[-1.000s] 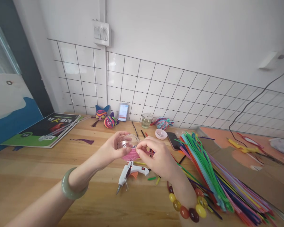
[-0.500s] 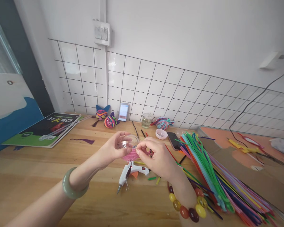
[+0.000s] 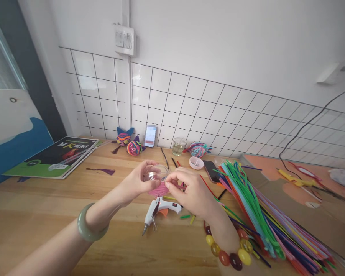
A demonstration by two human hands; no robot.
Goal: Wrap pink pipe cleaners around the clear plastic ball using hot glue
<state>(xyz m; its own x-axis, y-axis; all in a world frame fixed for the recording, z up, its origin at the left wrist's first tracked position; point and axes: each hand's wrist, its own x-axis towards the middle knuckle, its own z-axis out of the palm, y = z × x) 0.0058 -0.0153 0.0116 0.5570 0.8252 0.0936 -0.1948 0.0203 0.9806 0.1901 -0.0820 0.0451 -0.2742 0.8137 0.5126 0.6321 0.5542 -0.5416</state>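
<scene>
My left hand (image 3: 139, 179) is closed around the side of a clear plastic ball (image 3: 161, 170), thumb in front and fingers behind. Pink pipe cleaner (image 3: 160, 190) is wound in rows over the ball's lower part. At the ball's right side my right hand (image 3: 185, 188) pinches with thumb and forefinger at the top edge of the pink rows. A short pink end shows beside its fingers; the pinched spot itself is mostly hidden. Just below the ball a white glue gun (image 3: 163, 207) lies on the wooden table, nozzle toward me, with a dark tassel across it.
Bundled coloured pipe cleaners (image 3: 253, 207) spread over the right side. Behind are a pink bowl (image 3: 196, 163), a phone (image 3: 211, 171), a glass jar (image 3: 178, 147) and wrapped figures (image 3: 135, 147). A purple tassel (image 3: 103, 171) and a book (image 3: 60, 155) lie left; yellow pliers (image 3: 296, 178) lie right.
Almost nothing differs. Both hands keep their hold on the ball and the pink pipe cleaner, and the view has shifted very slightly.
</scene>
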